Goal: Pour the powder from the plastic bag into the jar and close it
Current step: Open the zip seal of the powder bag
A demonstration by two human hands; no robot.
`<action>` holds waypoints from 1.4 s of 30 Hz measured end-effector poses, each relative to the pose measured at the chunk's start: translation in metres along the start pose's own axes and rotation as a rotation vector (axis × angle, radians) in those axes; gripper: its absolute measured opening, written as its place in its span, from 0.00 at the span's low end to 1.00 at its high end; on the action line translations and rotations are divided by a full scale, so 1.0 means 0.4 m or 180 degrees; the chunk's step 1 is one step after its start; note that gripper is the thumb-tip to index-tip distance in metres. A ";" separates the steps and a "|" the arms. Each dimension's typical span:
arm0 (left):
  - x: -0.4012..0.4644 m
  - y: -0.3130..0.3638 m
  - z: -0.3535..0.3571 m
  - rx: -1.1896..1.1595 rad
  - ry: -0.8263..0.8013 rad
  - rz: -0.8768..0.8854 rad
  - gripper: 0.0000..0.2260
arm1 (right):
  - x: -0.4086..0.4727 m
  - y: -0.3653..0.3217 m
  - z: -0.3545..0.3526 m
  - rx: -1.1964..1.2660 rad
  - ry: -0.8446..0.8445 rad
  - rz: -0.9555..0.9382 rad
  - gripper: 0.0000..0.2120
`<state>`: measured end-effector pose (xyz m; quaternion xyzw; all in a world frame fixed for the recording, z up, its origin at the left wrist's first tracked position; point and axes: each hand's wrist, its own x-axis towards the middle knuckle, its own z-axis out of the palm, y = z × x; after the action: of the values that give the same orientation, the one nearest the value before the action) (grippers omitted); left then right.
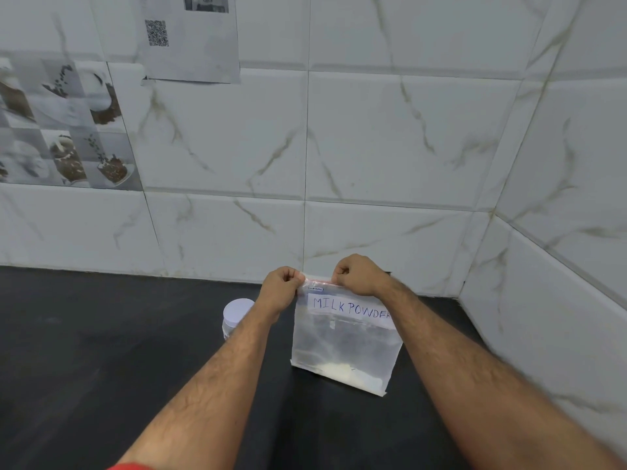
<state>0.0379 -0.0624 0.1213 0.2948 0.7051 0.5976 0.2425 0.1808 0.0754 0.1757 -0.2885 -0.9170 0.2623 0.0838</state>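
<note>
A: Bag: upright on counter, just right of the lidded jar; powder at bottom.
B: Hands?
A: Left hand and right hand each pinch the zip strip.
B: Advice?
A: Part the seal evenly, keeping the bag upright.

hidden and cut-off bits around the plastic bag

left of the bag, the jar is half covered by the left forearm; the bag's label loses its last letter behind the right wrist; up the wall from the bag, the taped sheet runs off the top edge, its print too small to read.
</note>
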 end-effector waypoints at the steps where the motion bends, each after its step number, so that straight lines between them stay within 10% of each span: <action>1: 0.002 -0.002 -0.001 0.0017 0.0023 -0.0022 0.06 | -0.003 0.006 -0.003 -0.0011 0.0000 0.0012 0.07; 42: -0.023 0.007 -0.027 0.0239 0.0039 0.0076 0.07 | -0.126 0.223 -0.127 -0.0128 0.0041 0.0558 0.13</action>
<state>0.0372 -0.0760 0.1257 0.3084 0.7249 0.5754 0.2198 0.2810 0.1305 0.1715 -0.3709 -0.8928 0.2483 0.0606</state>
